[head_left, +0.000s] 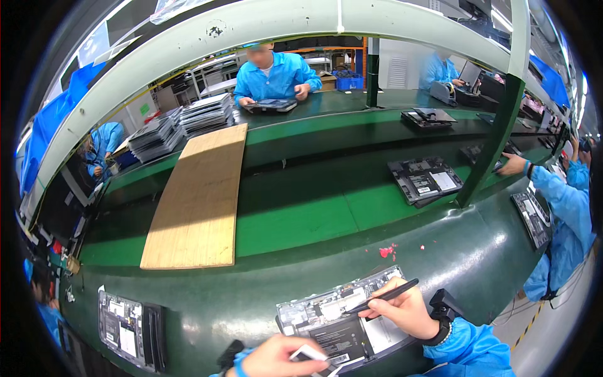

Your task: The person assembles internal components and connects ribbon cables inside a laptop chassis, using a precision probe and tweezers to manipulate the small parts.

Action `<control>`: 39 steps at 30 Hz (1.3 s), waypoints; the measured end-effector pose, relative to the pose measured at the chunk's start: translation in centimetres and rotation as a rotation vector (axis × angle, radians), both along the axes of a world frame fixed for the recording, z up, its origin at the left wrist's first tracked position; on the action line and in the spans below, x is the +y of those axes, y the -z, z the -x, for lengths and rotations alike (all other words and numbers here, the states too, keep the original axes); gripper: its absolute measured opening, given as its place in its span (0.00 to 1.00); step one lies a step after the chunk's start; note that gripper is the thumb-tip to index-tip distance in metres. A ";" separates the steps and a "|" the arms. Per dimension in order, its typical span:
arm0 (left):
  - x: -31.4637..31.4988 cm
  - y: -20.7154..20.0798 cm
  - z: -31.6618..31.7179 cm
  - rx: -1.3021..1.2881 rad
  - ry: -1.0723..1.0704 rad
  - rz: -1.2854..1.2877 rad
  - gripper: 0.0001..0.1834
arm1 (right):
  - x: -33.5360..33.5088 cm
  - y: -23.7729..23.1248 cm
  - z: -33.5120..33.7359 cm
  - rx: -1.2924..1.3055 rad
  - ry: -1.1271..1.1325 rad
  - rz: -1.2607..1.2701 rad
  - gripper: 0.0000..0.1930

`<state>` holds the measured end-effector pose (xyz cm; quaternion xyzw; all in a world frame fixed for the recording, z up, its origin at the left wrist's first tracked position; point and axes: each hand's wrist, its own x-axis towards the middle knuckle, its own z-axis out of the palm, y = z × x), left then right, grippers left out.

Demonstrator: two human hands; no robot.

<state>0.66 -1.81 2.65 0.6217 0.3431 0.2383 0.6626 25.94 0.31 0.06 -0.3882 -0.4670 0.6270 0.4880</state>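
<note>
An opened laptop base [336,333] lies in front of me on the dark green bench, its circuit boards and black battery showing. My right hand [405,311] is closed around a slim black pen-shaped tool [392,293], whose thin tip points down and left over the laptop's boards. Whether the tool is tweezers or a pen, I cannot tell. Over the laptop's near left corner, my left hand [276,358] grips a small white piece with a dark patch [308,355], like a card or label sheet. The lower part of this hand is cut off by the frame edge.
More opened laptop bases stand stacked at the left [129,333]; another base [424,179] sits on the green conveyor belt. A wooden board [198,201] bridges the belt. Red scraps [386,252] lie beyond my laptop. A green post [493,144] rises at right. Co-workers handle parts opposite and at right.
</note>
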 end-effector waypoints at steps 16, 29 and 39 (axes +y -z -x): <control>4.5 4.8 -1.3 0.601 -0.032 -0.857 0.09 | 2.9 4.2 2.9 -0.160 0.102 -0.010 0.10; 4.0 6.0 -0.2 0.367 -0.155 -0.890 0.08 | 3.2 4.2 3.7 -0.212 0.011 0.002 0.10; 4.0 5.7 -0.8 0.494 -0.104 -0.889 0.08 | 3.3 4.2 3.8 -0.293 0.039 0.006 0.10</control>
